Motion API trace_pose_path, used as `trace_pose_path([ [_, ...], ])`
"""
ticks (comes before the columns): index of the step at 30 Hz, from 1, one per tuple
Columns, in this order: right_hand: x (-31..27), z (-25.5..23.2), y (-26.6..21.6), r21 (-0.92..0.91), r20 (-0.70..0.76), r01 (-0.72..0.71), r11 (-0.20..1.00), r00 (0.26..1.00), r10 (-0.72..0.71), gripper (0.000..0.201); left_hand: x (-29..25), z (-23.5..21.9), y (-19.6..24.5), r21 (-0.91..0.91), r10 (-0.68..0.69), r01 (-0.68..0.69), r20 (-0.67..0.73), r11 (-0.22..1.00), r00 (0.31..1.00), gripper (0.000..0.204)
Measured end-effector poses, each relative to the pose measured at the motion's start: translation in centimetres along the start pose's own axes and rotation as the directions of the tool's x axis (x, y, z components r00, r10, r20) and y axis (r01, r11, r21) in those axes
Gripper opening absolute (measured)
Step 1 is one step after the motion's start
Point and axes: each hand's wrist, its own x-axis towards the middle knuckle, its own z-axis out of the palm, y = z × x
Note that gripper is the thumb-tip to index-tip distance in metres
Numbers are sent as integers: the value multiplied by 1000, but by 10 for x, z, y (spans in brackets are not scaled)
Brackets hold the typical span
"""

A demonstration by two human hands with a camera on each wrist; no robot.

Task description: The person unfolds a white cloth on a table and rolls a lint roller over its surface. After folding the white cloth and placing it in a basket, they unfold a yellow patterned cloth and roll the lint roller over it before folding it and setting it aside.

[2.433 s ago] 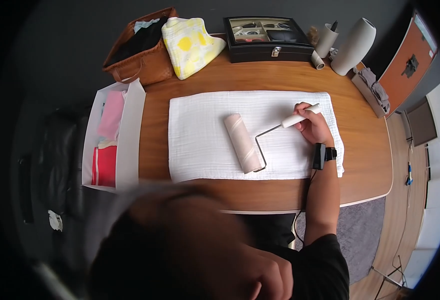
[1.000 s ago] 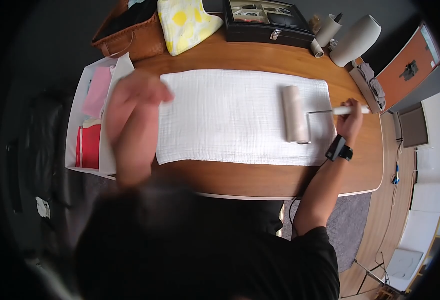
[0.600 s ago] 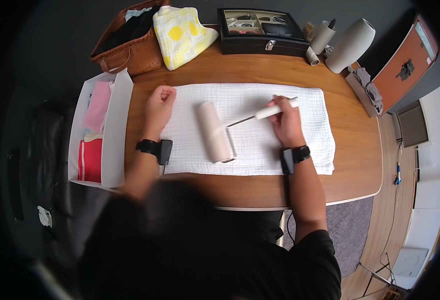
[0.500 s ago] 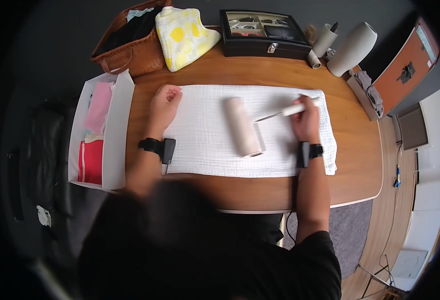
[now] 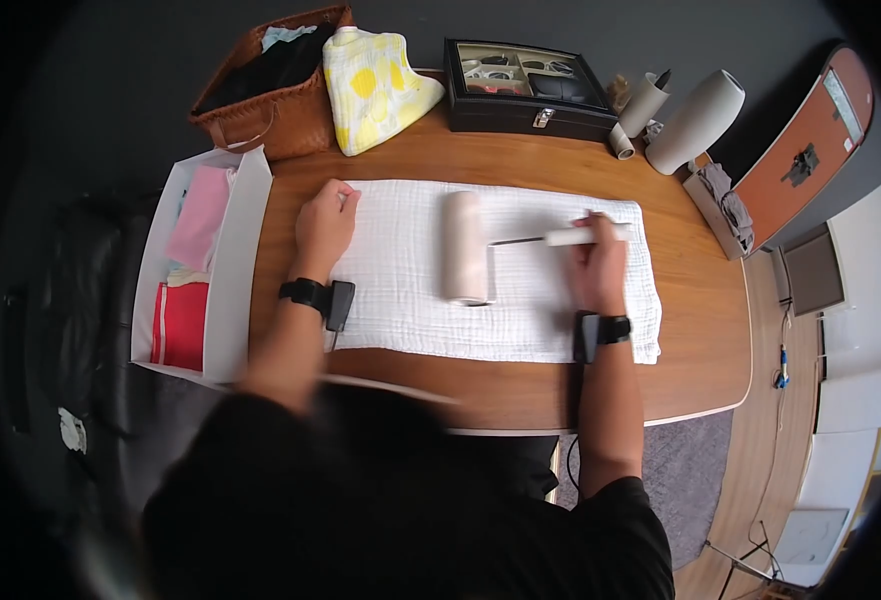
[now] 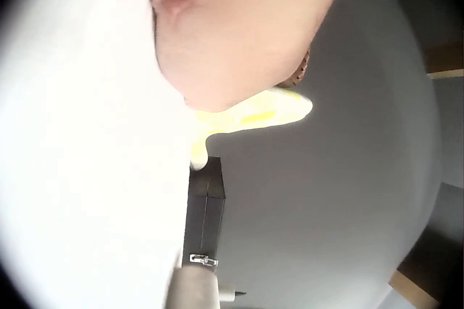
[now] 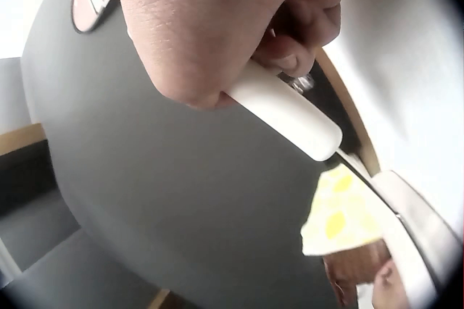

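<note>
A white cloth (image 5: 400, 270) lies spread on the wooden table. The right hand (image 5: 598, 262) grips the white handle (image 5: 570, 236) of a lint roller, also large in the right wrist view, where the fingers wrap the handle (image 7: 290, 113). The roller's pale cylinder (image 5: 464, 245) is on the middle of the cloth, slightly blurred, joined to the handle by a thin metal rod. At the cloth's upper left corner the left hand (image 5: 326, 228) pinches the edge with curled fingers. In the left wrist view this hand (image 6: 232, 34) is beside the cloth (image 6: 87, 142), its fingertips hidden.
A white box (image 5: 235, 270) of folded clothes stands left. Behind the cloth are a brown basket (image 5: 295, 125), a yellow-patterned cloth (image 5: 375, 90) and a black glasses case (image 5: 530, 118). A vase (image 5: 695, 122) and a narrow box (image 5: 717, 215) stand right.
The left hand has come down to the cloth's upper left corner and stays there. The right hand has swept the roller right, left, right and now left again across the cloth, its cylinder turning more upright in view.
</note>
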Motion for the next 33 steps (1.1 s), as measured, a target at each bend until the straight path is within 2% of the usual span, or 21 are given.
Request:
trace_pose_path([
  [1, -6, 12, 7, -7, 65, -49, 999, 997, 49, 23, 0, 1, -3, 26, 27, -27, -25, 999, 999, 21],
  [3, -1, 19, 19, -136, 154, -76, 988, 983, 96, 27, -1, 2, -8, 42, 23, -22, -23, 999, 999, 20],
  [4, 5, 22, 23, -140, 122, -1, 990, 992, 19, 36, -1, 3, -10, 49, 19, -18, -22, 999, 1000, 19],
  [7, 22, 2, 13, -131, 11, 42, 990, 999, -40, 25, 0, 15, -23, 69, 92, -86, -89, 994, 992, 18],
  [8, 37, -20, 10, -314, -33, 77, 946, 995, -92, 22, -1, 11, -21, 40, 76, -73, -61, 997, 995, 17],
  [9, 47, -30, 8, -89, -160, 140, 986, 975, -153, 22, -4, 7, -16, 10, 59, -59, -33, 998, 998, 16],
  [10, 58, -51, 3, -6, -282, 133, 991, 951, -129, 22, -8, 4, -12, -18, 45, -45, -2, 999, 999, 15],
  [11, 66, -77, -4, -34, -374, 144, 989, 916, -146, 22, -11, 1, -11, -41, 76, -76, -1, 996, 997, 14],
  [12, 73, -105, -7, 21, -406, 207, 978, 896, -181, 23, -13, -1, -10, -64, 108, -108, -3, 992, 994, 13],
  [13, 78, -120, -11, 21, -527, 287, 958, 817, -233, 24, -13, -3, -10, -90, 136, -136, -10, 987, 991, 13],
  [14, 74, -139, -15, 56, -499, 323, 945, 829, -253, 25, -12, -2, -13, -78, 184, -187, -45, 979, 982, 13],
  [15, 77, -154, -16, 37, -570, 360, 932, 774, -277, 25, -12, 1, -20, -64, 230, -235, -79, 970, 970, 14],
  [17, 62, -161, -26, -1, -544, 281, 960, 805, -237, 21, -14, 4, -24, -45, 285, -291, -116, 956, 952, 17],
  [20, 43, -111, -31, -31, -434, 239, 971, 871, -229, 24, -14, 3, -23, -44, 290, -298, -133, 954, 948, 23],
  [22, 42, -86, -13, -65, -245, 189, 980, 949, -199, 24, -14, 4, -24, -61, 269, -279, -139, 958, 953, 27],
  [24, 8, -28, -14, -201, -90, 67, 977, 992, -87, 29, -14, 5, -31, -44, 246, -256, -166, 966, 955, 34],
  [25, -8, -8, -20, -178, 64, -103, 979, 991, 116, 28, -13, 7, -34, -38, 235, -245, -179, 969, 955, 37],
  [27, -14, 15, -3, -298, 228, -79, 951, 962, 152, 32, -12, 13, -38, -47, 145, -158, -206, 986, 968, 45],
  [29, -14, 25, 4, -281, 331, -40, 959, 934, 136, 33, -11, 14, -37, -68, 71, -88, -219, 994, 973, 51],
  [32, -10, 14, -5, -243, 190, -97, 965, 971, 145, 35, -12, 10, -32, -89, 2, -20, -192, 996, 981, 56],
  [33, -5, 3, -8, -210, 126, -73, 975, 987, 101, 35, -11, 9, -31, -79, -6, -7, -168, 997, 986, 56],
])
